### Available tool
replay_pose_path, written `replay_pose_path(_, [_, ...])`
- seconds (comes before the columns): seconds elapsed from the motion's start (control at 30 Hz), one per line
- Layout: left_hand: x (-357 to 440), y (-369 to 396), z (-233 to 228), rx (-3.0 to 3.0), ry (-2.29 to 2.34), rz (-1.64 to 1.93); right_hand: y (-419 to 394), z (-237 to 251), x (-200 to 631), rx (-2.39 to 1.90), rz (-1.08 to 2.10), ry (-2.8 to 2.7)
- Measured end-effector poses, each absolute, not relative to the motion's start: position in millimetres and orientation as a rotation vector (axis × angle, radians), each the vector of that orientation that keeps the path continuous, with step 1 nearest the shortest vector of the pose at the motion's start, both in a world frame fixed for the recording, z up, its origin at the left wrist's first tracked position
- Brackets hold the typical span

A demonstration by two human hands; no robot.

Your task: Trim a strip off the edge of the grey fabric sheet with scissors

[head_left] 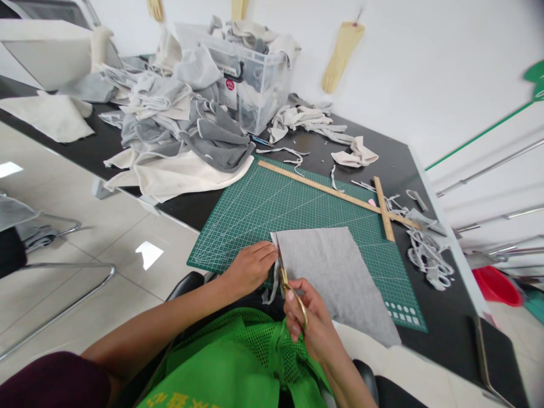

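A grey piece of cloth (327, 266) lies on the green cutting mat (246, 226), its lower part reaching past the mat's near edge. My right hand (308, 311) is closed round the gold handles of a pair of scissors (283, 275). The blades point away from me along the cloth's left edge, where a thin strip (274, 280) hangs down beside them. My left hand (250, 266) is closed at that edge, its fingertips pressed together on the cloth by the blades. The fingers partly hide what they pinch.
Two wooden rulers (314, 184) (383, 209) cross on the mat. Cloth scraps (429, 255) lie at the right. A heap of grey and cream cloths (170, 124) and a clear plastic box (259, 85) stand at the back left. A phone-like dark object (497, 351) sits at the near right corner.
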State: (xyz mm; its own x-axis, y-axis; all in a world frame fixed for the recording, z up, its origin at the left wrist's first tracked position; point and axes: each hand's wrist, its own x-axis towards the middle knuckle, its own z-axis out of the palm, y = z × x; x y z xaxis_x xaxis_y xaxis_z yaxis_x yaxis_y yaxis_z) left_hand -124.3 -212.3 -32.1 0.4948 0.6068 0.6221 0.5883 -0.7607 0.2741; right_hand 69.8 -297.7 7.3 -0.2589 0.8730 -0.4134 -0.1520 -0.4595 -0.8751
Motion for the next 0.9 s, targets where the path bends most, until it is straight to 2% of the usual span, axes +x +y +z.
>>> replay_pose_path(0.9, [-125.0, -212.4, -33.0, 2.694, 0.99, 1.19, -279.5, 13.1, 66.8, -1.274, 1.841, -0.92])
